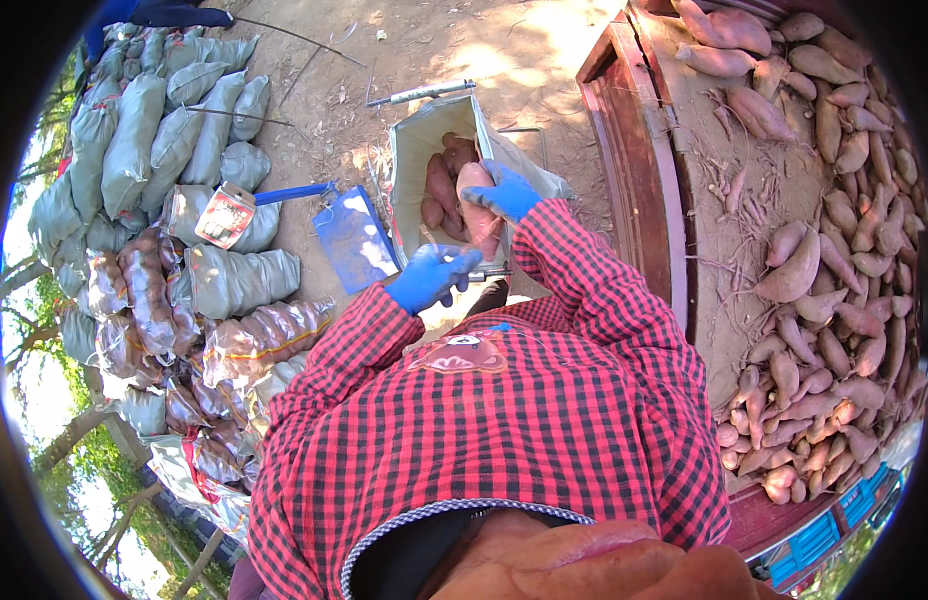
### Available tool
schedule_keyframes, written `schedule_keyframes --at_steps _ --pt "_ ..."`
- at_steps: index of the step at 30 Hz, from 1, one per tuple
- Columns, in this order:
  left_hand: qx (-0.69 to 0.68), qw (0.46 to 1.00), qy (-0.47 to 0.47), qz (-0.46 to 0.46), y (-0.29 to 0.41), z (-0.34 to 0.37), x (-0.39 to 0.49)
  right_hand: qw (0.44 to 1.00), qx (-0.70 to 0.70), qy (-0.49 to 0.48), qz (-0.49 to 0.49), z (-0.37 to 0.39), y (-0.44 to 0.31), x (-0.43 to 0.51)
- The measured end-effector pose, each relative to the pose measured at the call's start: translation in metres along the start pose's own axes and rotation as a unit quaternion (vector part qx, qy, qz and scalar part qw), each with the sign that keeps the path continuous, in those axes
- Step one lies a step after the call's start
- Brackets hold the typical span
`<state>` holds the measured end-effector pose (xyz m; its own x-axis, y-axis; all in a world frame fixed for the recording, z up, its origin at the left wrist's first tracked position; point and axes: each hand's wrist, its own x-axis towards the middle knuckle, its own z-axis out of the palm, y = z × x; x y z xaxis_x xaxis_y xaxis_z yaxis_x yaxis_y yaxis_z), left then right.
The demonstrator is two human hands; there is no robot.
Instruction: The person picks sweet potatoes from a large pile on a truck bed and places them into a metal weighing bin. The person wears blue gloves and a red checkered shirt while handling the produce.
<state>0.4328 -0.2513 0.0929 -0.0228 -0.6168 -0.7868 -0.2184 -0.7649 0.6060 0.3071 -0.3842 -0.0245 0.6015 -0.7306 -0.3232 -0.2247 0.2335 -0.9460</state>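
My right hand (507,192), in a blue glove, grips a large sweet potato (476,196) over the mouth of an open grey-green woven sack (405,154). Several sweet potatoes (439,184) lie inside the sack. My left hand (434,277), also gloved in blue, is close to the lower end of the held sweet potato with its fingers partly curled. Whether it pinches anything there is not clear. Metal rods of a frame show at the sack, one with a pale sleeve (426,92) along the far rim and a short end (488,274) beside my left hand.
At left stand a blue platform scale (357,240) and stacked filled sacks (134,146), some clear bags (265,341) showing sweet potatoes. At right, a red truck-bed side panel (635,172) borders a bed heaped with loose sweet potatoes (816,341). Part of another person (160,13) shows at top left.
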Motion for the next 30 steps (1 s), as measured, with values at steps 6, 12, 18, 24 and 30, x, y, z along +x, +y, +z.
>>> schedule_keyframes --at_steps 6,12,18,24,30 --pt "-0.111 0.991 0.059 0.035 -0.017 -0.011 0.006 0.954 0.244 0.171 0.029 -0.038 0.036 -0.068" --pt "-0.079 0.992 -0.037 0.091 0.036 0.038 0.056 0.682 -0.153 0.707 0.108 -0.154 0.090 -0.248" --pt "0.010 0.993 -0.064 0.099 0.128 0.143 0.135 0.654 -0.392 0.604 0.230 -0.205 0.104 -0.188" --pt "-0.056 0.995 -0.026 0.072 0.182 0.240 0.219 0.726 -0.531 0.434 0.040 -0.277 0.084 -0.158" --pt "0.077 0.944 -0.105 0.303 0.228 0.328 0.249 0.682 -0.544 0.488 -0.034 -0.410 0.100 -0.121"
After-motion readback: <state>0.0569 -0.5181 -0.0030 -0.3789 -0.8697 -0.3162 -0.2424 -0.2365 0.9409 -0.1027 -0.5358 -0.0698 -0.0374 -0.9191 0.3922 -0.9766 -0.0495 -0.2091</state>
